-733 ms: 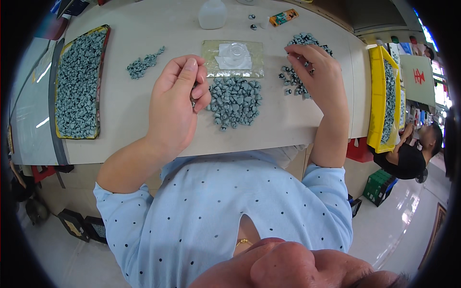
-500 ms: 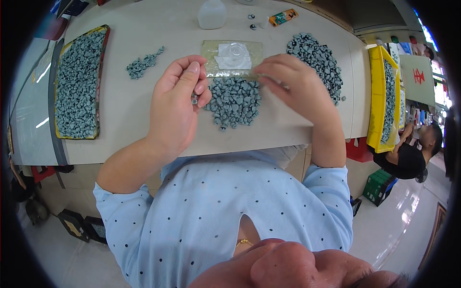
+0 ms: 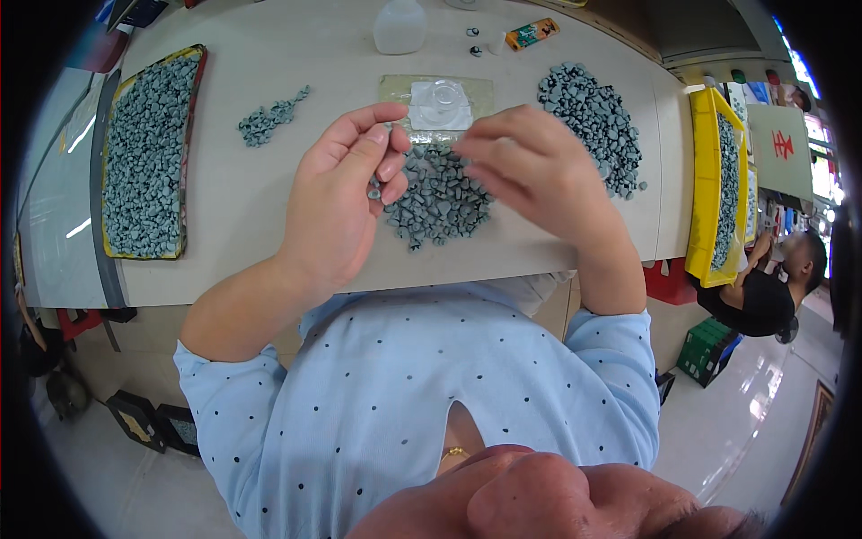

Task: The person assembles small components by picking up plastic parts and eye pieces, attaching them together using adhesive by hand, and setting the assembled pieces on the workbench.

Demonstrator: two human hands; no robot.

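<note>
My left hand (image 3: pixel 346 189) is raised left of the middle pile, its fingers curled round small grey-green stone-like pieces; one piece (image 3: pixel 374 192) peeks out below the fingers. Over the right side of the middle pile (image 3: pixel 438 202) hovers my right hand (image 3: pixel 537 171), palm down, with its fingers bent toward my left hand. Motion smears those fingertips, so whether they pinch a piece cannot be told. Behind the pile lies a flat greenish pad (image 3: pixel 393 90) bearing a white paper sheet (image 3: pixel 460 118) and a small clear round dish (image 3: pixel 440 94).
At left stands a yellow-edged tray (image 3: pixel 190 153) full of such pieces, beside a small heap (image 3: pixel 260 126). A larger heap (image 3: pixel 588 117) lies at right, past it a yellow bin (image 3: pixel 705 180). A whitish bottle (image 3: pixel 399 29) and an orange packet (image 3: pixel 532 34) stand at the back.
My right hand has shifted left over the middle pile, closer to my left hand. My left hand has moved slightly right, still curled round the pieces.
</note>
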